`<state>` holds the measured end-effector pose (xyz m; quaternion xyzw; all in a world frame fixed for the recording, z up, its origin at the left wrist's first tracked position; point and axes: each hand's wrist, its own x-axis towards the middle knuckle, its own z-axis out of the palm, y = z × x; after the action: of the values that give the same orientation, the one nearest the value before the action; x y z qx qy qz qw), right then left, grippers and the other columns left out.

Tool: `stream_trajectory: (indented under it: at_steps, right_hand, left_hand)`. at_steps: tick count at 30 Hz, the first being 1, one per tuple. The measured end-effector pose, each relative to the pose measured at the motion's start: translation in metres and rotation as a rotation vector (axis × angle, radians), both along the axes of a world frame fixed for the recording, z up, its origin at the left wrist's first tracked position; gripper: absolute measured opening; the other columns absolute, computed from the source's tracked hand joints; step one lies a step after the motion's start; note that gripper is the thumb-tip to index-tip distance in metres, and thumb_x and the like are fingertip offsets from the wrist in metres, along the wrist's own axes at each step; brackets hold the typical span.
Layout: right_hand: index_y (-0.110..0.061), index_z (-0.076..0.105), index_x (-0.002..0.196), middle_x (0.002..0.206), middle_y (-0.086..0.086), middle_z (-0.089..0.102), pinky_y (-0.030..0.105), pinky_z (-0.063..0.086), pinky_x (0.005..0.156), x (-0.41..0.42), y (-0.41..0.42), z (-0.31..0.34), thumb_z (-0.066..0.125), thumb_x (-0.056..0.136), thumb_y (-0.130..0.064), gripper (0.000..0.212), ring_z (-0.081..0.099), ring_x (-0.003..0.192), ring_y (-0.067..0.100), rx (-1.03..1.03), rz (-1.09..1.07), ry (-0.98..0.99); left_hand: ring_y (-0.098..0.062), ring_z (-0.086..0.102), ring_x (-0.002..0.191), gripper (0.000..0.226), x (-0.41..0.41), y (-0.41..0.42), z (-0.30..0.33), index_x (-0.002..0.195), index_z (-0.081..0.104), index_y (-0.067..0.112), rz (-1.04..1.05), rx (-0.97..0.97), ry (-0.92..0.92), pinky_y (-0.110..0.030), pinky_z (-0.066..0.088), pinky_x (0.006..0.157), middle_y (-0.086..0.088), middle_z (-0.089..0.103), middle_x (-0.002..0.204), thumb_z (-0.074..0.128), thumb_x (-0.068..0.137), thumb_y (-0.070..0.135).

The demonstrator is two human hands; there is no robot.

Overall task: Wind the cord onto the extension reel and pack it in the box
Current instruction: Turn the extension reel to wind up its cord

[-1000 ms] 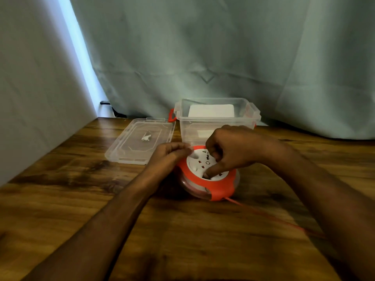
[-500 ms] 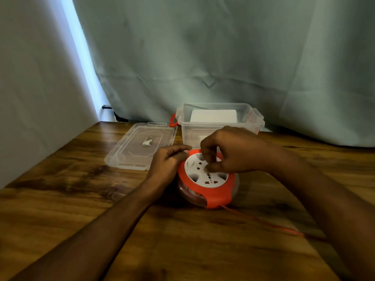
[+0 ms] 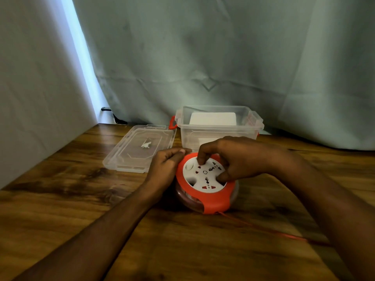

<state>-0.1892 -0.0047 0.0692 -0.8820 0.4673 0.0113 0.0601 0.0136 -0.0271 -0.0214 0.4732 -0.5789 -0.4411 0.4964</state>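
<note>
The round extension reel [image 3: 205, 191] lies flat on the wooden table, an orange rim around a white socket face. My left hand [image 3: 165, 165] grips the reel's left edge with curled fingers. My right hand [image 3: 233, 157] sits on the white socket disc, its forefinger and thumb pressed into recesses of the disc. An orange cord [image 3: 269, 230] runs from the reel's front edge toward the lower right, under my right forearm. Just behind the reel stands the clear plastic box [image 3: 219, 128] with orange latches, lid off, and something white inside.
The box's clear lid [image 3: 140, 151] lies flat to the left of the box. A grey-green curtain hangs along the table's far edge, and a pale wall borders the left side.
My right hand has turned the white socket disc, its fingers shifting round the face. The loose cord on the table looks pulled in toward the reel. My left hand stays on the rim.
</note>
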Motion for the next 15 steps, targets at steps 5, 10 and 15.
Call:
stream_trajectory:
  at_steps: [5, 10, 15]
  right_hand:
    - [-0.037, 0.064, 0.114, 0.114, -0.020, 0.064, 0.020, 0.047, 0.073, 0.001, 0.002, 0.001, 0.084, 0.076, -0.053, 0.046, 0.059, 0.099, 0.003, -0.071, 0.021, 0.039]
    - [-0.032, 0.062, 0.080, 0.081, -0.020, 0.057, 0.017, 0.040, 0.059, 0.008, 0.005, -0.002, 0.076, 0.077, -0.067, 0.038, 0.059, 0.077, 0.004, -0.141, 0.029, 0.075]
    - [-0.027, 0.068, 0.078, 0.076, -0.017, 0.062, 0.014, 0.043, 0.057, 0.014, 0.004, -0.007, 0.069, 0.082, -0.070, 0.043, 0.065, 0.071, 0.004, -0.147, 0.040, 0.030]
  left_hand:
    - [-0.027, 0.078, 0.092, 0.030, 0.000, -0.001, -0.001, 0.111, 0.078, 0.012, 0.010, 0.006, 0.016, -0.050, 0.062, 0.088, -0.008, 0.081, 0.100, 0.049, 0.105, 0.019]
    - [-0.024, 0.079, 0.090, 0.029, 0.000, 0.000, -0.001, 0.112, 0.077, 0.014, 0.015, 0.006, 0.019, -0.043, 0.064, 0.084, -0.006, 0.081, 0.100, 0.049, 0.105, 0.020]
    - [-0.026, 0.079, 0.091, 0.029, 0.000, 0.001, -0.001, 0.113, 0.077, 0.013, 0.010, 0.010, 0.029, -0.045, 0.064, 0.085, -0.008, 0.081, 0.102, 0.049, 0.105, 0.019]
